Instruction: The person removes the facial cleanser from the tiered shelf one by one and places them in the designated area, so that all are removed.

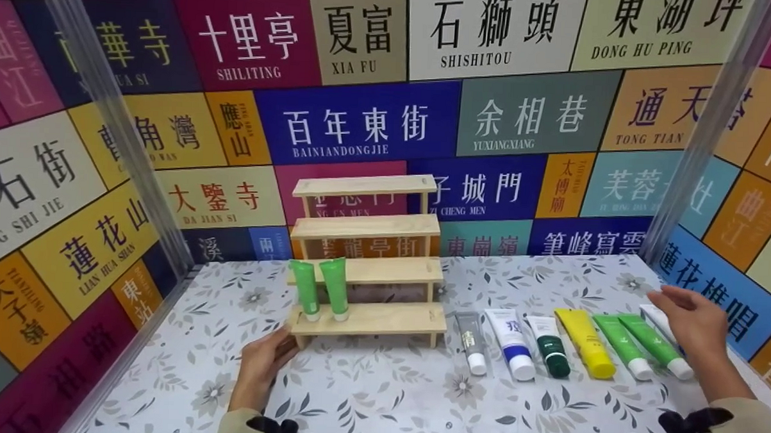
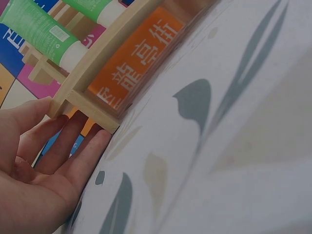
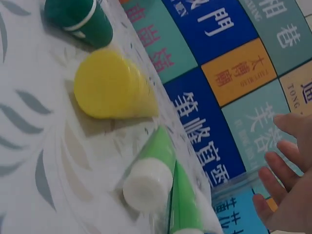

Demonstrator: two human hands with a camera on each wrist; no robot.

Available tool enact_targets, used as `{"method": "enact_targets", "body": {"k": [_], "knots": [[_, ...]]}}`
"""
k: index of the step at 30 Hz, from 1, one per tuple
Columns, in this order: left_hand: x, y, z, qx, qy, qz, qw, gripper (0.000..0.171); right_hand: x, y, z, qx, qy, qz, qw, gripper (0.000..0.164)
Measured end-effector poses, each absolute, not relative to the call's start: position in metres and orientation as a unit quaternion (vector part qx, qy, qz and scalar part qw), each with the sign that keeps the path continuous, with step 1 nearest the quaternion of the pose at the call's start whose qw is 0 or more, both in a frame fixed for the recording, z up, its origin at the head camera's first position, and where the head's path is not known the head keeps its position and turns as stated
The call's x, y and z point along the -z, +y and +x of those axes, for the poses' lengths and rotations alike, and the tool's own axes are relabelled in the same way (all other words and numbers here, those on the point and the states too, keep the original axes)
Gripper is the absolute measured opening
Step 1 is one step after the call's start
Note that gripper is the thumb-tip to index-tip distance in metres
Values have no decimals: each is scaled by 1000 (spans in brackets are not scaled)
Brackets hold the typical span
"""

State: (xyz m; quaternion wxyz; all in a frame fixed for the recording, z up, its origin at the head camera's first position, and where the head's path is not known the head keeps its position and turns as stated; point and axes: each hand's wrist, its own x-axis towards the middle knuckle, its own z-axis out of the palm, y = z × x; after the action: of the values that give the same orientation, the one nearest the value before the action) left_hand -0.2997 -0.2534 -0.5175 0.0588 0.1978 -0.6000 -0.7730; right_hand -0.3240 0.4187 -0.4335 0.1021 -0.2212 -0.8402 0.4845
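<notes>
A four-step wooden rack point(image 1: 369, 320) stands on the patterned cloth. Two green squeeze tubes point(image 1: 335, 288) are upright on their white caps at the left end of its lowest step. My left hand point(image 1: 261, 366) grips the rack's lower left end, thumb at the step's corner and fingers by the leg point(image 2: 92, 109). Over the right end of a row of lying tubes, my right hand point(image 1: 696, 323) is raised with loosely bent fingers and nothing in them. Beneath it lies a white tube point(image 1: 658, 314), partly hidden, beside two green tubes point(image 1: 624, 346).
Left of the green tubes lie a yellow tube point(image 1: 585, 342), a white tube with a dark green cap point(image 1: 551, 347), a white-and-blue tube point(image 1: 510, 342) and a grey tube point(image 1: 469, 341). Walls with coloured lettered panels point(image 1: 357, 122) and clear upright posts point(image 1: 703, 125) surround the table.
</notes>
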Motion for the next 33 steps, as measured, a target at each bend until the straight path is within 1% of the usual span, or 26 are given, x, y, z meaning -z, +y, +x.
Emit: {"method": "enact_targets", "body": {"k": [7,16,23,28,33], "knots": [[517,-253,-299,777,-595,194,64,51,415,363,-329,-489,-853,-143,113,83],[518,-252,-298,792,-581,172,78,53,405,291,-320,-496,-858,-9,133,68],[519,-254,-297,794,-577,177,78,53,410,234,-322,-518,-846,61,109,60],[521,-254,-297,792,-579,179,75,53,414,196,-321,-533,-838,88,71,58],[519,-253,-297,788,-584,177,77,52,417,161,-321,-567,-812,121,67,52]]}}
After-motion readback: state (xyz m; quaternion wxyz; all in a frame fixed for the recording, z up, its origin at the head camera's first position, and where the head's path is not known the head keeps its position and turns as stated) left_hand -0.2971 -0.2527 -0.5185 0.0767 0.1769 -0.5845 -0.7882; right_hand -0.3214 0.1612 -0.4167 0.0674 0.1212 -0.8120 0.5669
